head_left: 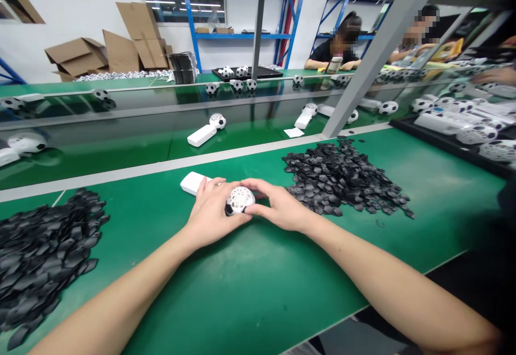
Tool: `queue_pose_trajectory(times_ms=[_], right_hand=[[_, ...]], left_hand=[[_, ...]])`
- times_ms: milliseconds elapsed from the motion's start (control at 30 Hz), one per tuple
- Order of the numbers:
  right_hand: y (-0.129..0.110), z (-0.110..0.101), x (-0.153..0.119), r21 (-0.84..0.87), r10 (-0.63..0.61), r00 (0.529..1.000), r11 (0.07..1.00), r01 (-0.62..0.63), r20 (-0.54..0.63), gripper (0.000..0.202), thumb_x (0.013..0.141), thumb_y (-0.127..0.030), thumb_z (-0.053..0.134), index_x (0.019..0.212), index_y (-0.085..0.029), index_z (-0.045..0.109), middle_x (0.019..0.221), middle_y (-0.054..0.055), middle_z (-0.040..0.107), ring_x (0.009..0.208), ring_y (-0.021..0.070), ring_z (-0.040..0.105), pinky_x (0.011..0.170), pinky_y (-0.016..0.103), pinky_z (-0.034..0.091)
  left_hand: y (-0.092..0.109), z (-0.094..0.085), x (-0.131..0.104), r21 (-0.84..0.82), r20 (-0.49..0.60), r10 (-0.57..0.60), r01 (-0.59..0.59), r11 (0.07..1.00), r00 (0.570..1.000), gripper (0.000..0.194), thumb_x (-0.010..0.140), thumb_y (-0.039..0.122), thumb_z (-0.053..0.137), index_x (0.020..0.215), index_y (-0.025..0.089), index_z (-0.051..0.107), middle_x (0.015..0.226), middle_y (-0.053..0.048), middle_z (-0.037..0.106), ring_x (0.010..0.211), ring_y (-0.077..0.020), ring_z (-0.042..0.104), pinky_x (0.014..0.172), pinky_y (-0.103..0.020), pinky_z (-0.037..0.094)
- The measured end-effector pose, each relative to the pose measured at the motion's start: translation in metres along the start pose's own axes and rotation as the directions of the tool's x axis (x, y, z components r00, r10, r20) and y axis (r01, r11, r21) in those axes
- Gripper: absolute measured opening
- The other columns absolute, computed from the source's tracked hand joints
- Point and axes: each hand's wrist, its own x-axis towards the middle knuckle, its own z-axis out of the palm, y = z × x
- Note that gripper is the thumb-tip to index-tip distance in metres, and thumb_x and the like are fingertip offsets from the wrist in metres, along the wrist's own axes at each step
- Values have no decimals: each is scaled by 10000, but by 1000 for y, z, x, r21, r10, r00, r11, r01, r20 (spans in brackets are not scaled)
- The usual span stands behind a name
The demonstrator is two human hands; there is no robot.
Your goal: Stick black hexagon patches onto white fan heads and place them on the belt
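Between my two hands is a white football-patterned ball head (242, 198) with an openwork front and black patches low on its side. My left hand (213, 210) wraps round its left side, thumb below. From the right, my right hand (278, 204) grips it between thumb and fingers. A white rectangular handle (193, 183) reaches out behind my left hand; its join to the ball is hidden by the fingers. Close to my right hand lies a heap of black pentagon-like pieces (342, 177). Another heap of black pieces (48, 258) lies left of my left forearm.
Beyond the grey rail (133, 167), a green conveyor belt (153, 145) carries several ball-headed units, one a white unit (202, 135). A slanted grey post (374, 59) rises at right. A black tray (451, 145) holds more units. Co-workers (334, 54) sit across the line.
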Motion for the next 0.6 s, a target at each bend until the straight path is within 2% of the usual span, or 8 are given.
queue_pose_trajectory(times_ms=[100, 167, 233, 300, 367, 433, 533, 600], right_hand=[[0, 2, 1, 29, 29, 999, 999, -31, 44, 410, 793, -222, 587, 1183, -224, 458, 1142, 31, 556, 1007, 169, 531, 891, 325, 422], [0, -1, 4, 12, 11, 999, 1000, -12, 42, 374, 797, -242, 587, 1155, -213, 482, 1117, 26, 571, 979, 158, 544, 864, 300, 436], [3, -12, 9, -133, 23, 999, 991, -20, 24, 263, 831, -287, 549, 1083, -212, 540, 1064, 9, 597, 944, 136, 553, 832, 260, 442], [12, -28, 14, -429, 99, 991, 894, -128, -90, 200, 864, -323, 499, 1002, -218, 600, 1007, 5, 615, 932, 135, 541, 835, 249, 423], [24, -46, 17, -648, 165, 949, 698, -305, -268, 205, 874, -302, 482, 963, -202, 637, 986, 44, 615, 949, 179, 509, 859, 298, 390], [38, -60, 17, -699, 212, 908, 583, -414, -361, 202, 866, -249, 488, 925, -172, 664, 971, 96, 609, 946, 234, 480, 827, 351, 382], [53, -70, 14, -727, 273, 884, 503, -468, -380, 150, 816, -245, 556, 851, -185, 689, 923, 106, 617, 911, 264, 463, 731, 343, 394], [56, -72, 12, -743, 302, 877, 467, -479, -375, 127, 792, -257, 586, 846, -202, 687, 908, 95, 624, 892, 263, 464, 690, 325, 394]], left_hand=[[1, -1, 1, -16, -20, 24, -24, 1000, 1000, 524, 692, 476, 591, 1123, 182, 533, 1043, -72, 554, 1033, -268, 436, 975, -470, 281], [0, -1, 1, -22, -10, 60, -60, 998, 998, 506, 715, 457, 573, 1137, 184, 518, 1054, -74, 548, 1033, -263, 434, 960, -467, 302], [-2, -1, -1, -19, 13, 92, -92, 996, 996, 525, 732, 450, 557, 1180, 186, 480, 1119, -87, 526, 1097, -276, 401, 980, -491, 275], [-5, 1, -2, -3, 21, 109, -109, 994, 994, 591, 712, 484, 571, 1208, 187, 452, 1180, -103, 502, 1168, -299, 354, 1010, -521, 219], [-8, 1, -3, 13, 3, 110, -110, 994, 994, 620, 687, 517, 587, 1198, 191, 455, 1202, -106, 499, 1209, -314, 324, 1035, -536, 160], [-8, 1, -3, 5, 14, 123, -123, 992, 992, 587, 691, 505, 587, 1183, 209, 461, 1215, -94, 501, 1237, -314, 304, 1053, -540, 109], [-4, 2, -4, -33, 75, 114, -111, 993, 991, 547, 719, 443, 576, 1207, 243, 430, 1288, -75, 453, 1300, -311, 202, 1057, -560, 41], [1, 4, -8, -53, 66, 37, -34, 998, 997, 576, 709, 458, 585, 1217, 244, 417, 1349, -78, 389, 1323, -330, 111, 1041, -590, 51]])
